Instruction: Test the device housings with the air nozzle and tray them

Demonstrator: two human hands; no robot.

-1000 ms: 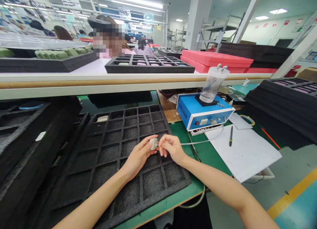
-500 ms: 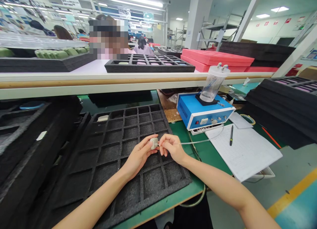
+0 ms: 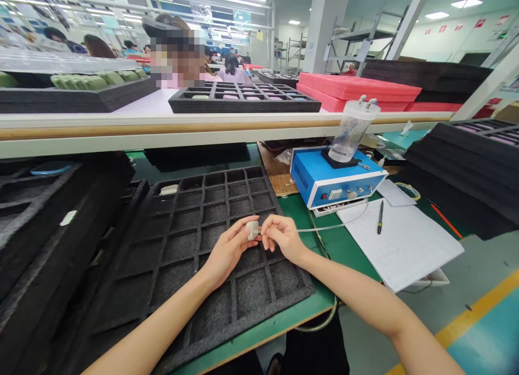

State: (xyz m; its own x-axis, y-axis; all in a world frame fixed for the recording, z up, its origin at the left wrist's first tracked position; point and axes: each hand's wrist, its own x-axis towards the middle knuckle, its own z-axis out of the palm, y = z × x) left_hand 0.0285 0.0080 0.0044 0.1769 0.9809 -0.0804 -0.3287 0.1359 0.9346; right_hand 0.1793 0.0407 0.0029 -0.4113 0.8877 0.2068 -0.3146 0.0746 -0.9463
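Between thumb and fingers, my left hand [image 3: 227,249] grips a small whitish plastic piece [image 3: 252,230] with rounded corners; its exact kind is unclear. Close on its right, my right hand [image 3: 284,237] pinches the end of a thin clear tube [image 3: 320,229]. The tube's tip is at the piece, and my fingers partly cover where they meet. From there the tube runs right to the front of a blue box-shaped machine [image 3: 338,175] with a clear cylinder [image 3: 352,134] on top. Both hands are above a black foam tray [image 3: 213,234] divided into square compartments.
One pale piece [image 3: 169,189] lies in the tray's far left compartment. Stacked black foam trays [image 3: 52,223] rise at left. A paper pad [image 3: 399,245] with a pen [image 3: 380,217] lies right. Red foam blocks [image 3: 357,88] sit on the shelf, with people beyond it.
The view has shifted slightly. Both hands keep nearly the same pose, still holding the whitish piece and the tube together.
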